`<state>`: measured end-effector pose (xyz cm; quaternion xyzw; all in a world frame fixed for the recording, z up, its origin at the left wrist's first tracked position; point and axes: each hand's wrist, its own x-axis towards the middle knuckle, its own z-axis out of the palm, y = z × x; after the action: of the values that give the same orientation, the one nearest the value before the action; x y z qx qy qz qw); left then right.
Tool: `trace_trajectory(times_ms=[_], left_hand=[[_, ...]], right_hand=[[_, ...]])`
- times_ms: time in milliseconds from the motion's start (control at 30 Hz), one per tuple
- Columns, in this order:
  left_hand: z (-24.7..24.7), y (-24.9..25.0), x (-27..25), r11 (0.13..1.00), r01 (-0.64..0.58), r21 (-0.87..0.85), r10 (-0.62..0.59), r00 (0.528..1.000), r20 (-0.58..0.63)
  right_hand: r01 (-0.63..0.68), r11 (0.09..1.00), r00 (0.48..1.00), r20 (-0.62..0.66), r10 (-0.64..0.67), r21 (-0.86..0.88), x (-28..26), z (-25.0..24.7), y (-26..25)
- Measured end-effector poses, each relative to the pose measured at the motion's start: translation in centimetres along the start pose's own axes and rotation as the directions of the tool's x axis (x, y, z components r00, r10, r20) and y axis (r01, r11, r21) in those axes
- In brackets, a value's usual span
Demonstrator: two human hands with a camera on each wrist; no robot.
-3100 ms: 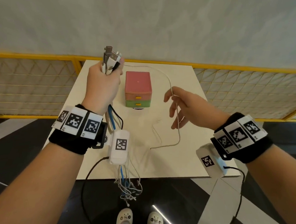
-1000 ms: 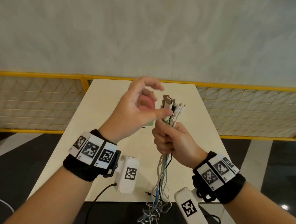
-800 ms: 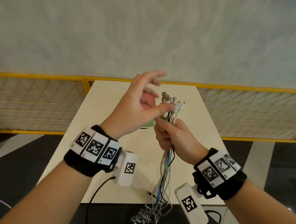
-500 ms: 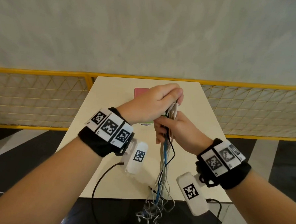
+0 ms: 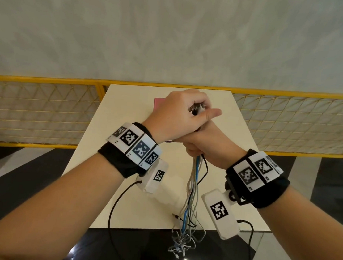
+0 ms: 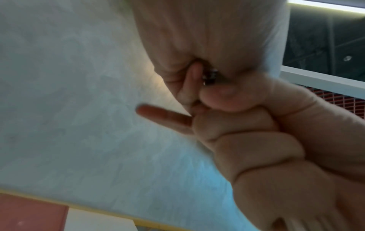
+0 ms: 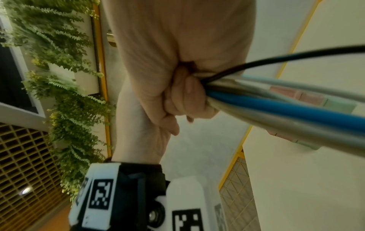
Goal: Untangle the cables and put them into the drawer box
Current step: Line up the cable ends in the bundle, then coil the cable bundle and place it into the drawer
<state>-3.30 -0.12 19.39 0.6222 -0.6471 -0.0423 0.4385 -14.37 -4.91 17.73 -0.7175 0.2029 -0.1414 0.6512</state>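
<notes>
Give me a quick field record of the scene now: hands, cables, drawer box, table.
left hand: closed over the plug ends at the top of the cable bundle
right hand: grips the bundle below the left hand
cable bundle: hangs down past the table's near edge, loose ends tangled
drawer box: on the table, mostly hidden behind the left hand
cables in box: none visible

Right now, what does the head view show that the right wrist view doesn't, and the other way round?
Only the head view shows the cable ends dangling tangled below the table edge and the left hand gripping the plugs. Only the right wrist view shows the right hand's curled fingers from beneath and the drawer box's green tier. Both show the right hand gripping the cable bundle.
</notes>
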Motion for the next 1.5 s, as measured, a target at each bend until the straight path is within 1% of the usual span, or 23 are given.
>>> trace_trajectory(times_ms=[100, 200, 333, 400, 500, 567, 633, 667, 700, 767, 800, 833, 867, 900, 933, 967, 1000, 1033, 1100, 1200, 1267, 1367, 1500], left_hand=[[0.4, -0.4, 0.0, 0.999, 0.030, 0.042, -0.028, 0.998, -0.048], [0.5, -0.4, -0.1, 0.997, 0.046, -0.061, -0.050, 0.996, -0.070], [0.7, 0.2, -0.5, 0.963, 0.142, -0.230, -0.156, 0.987, -0.044], [0.9, 0.3, -0.3, 0.972, 0.125, -0.201, -0.143, 0.986, -0.080], [0.6, -0.1, 0.5, 0.974, 0.131, -0.186, -0.164, 0.971, -0.172], [-0.5, -0.6, 1.3, 0.966, 0.166, -0.197, -0.216, 0.940, -0.264], [-1.9, -1.4, 2.0, 0.957, 0.199, -0.213, -0.267, 0.892, -0.364], [-2.5, -1.9, 2.2, 0.951, 0.217, -0.221, -0.290, 0.876, -0.385], [-2.8, -2.4, 2.2, 0.944, 0.244, -0.223, -0.315, 0.869, -0.381], [-3.1, -3.2, 2.0, 0.939, 0.298, -0.171, -0.340, 0.884, -0.322], [-3.1, -3.6, 1.8, 0.947, 0.316, -0.055, -0.317, 0.896, -0.312], [-3.1, -3.9, 1.4, 0.943, 0.298, 0.150, -0.237, 0.915, -0.326], [-3.0, -3.8, 1.1, 0.901, 0.228, 0.370, -0.102, 0.938, -0.331], [-2.8, -3.5, 0.7, 0.862, 0.092, 0.499, 0.074, 0.951, -0.302], [-2.3, -3.2, 0.3, 0.849, -0.060, 0.525, 0.208, 0.951, -0.227], [-1.6, -3.0, -0.3, 0.864, -0.188, 0.467, 0.268, 0.957, -0.110], [-1.0, -2.6, -1.0, 0.902, -0.226, 0.368, 0.239, 0.971, 0.011], [-0.4, -2.5, -1.6, 0.939, -0.185, 0.291, 0.164, 0.982, 0.096], [0.2, -3.1, -2.1, 0.965, -0.086, 0.246, 0.057, 0.991, 0.122], [-0.2, -3.6, -1.6, 0.965, -0.061, 0.254, 0.029, 0.991, 0.130], [-0.8, -3.4, -0.7, 0.976, -0.008, 0.216, -0.011, 0.996, 0.088], [-1.6, -3.2, 0.6, 0.968, 0.064, 0.241, -0.048, 0.996, -0.071], [-3.3, -3.6, 2.1, 0.969, 0.123, 0.215, -0.051, 0.948, -0.313]], right_hand=[[-0.063, 0.998, 0.997, 0.043, 0.063, -0.005, 0.2, 0.0, 0.0], [-0.123, 0.992, 0.990, 0.064, 0.123, 0.002, 0.4, -0.4, -0.3], [-0.152, 0.986, 0.986, 0.061, 0.156, -0.068, 0.2, -0.8, -0.7], [-0.130, 0.990, 0.989, 0.069, 0.134, -0.060, 0.3, -0.5, -0.6], [-0.065, 0.996, 0.996, 0.070, 0.060, 0.063, 0.5, 0.0, -0.2], [0.001, 0.997, 0.995, 0.099, -0.009, 0.076, 0.3, 0.3, 0.5], [0.066, 0.998, 0.989, 0.131, -0.065, -0.002, -0.2, 0.6, 1.3], [0.072, 0.997, 0.990, 0.127, -0.068, -0.031, -0.3, 0.7, 1.6], [0.057, 0.997, 0.992, 0.117, -0.052, -0.047, -0.3, 0.6, 1.8], [0.003, 0.998, 0.996, 0.085, 0.003, -0.069, 0.0, 0.2, 2.0], [-0.027, 0.997, 0.998, 0.060, 0.032, -0.078, 0.2, 0.1, 1.9], [-0.052, 0.995, 0.998, 0.038, 0.055, -0.083, 0.4, 0.0, 1.8], [-0.077, 0.994, 0.997, 0.023, 0.079, -0.084, 0.6, 0.0, 1.7], [-0.103, 0.991, 0.994, 0.018, 0.105, -0.081, 0.7, 0.0, 1.5], [-0.126, 0.989, 0.991, 0.026, 0.128, -0.081, 0.8, 0.0, 1.3], [-0.135, 0.987, 0.989, 0.048, 0.139, -0.090, 0.9, 0.0, 1.1], [-0.132, 0.986, 0.987, 0.075, 0.140, -0.104, 1.0, -0.1, 0.9], [-0.125, 0.985, 0.985, 0.103, 0.138, -0.120, 1.0, -0.1, 0.7], [-0.128, 0.984, 0.976, 0.159, 0.148, -0.126, 1.0, -0.2, 0.3], [-0.146, 0.989, 0.966, 0.211, 0.147, -0.022, 0.9, -0.3, 0.1], [-0.153, 0.987, 0.964, 0.227, 0.136, 0.058, 1.0, -0.5, -0.1], [-0.095, 0.991, 0.969, 0.238, 0.069, 0.099, 1.0, -1.1, -0.1], [-0.005, 0.998, 0.965, 0.261, -0.012, 0.067, 0.5, -1.3, 1.1]])
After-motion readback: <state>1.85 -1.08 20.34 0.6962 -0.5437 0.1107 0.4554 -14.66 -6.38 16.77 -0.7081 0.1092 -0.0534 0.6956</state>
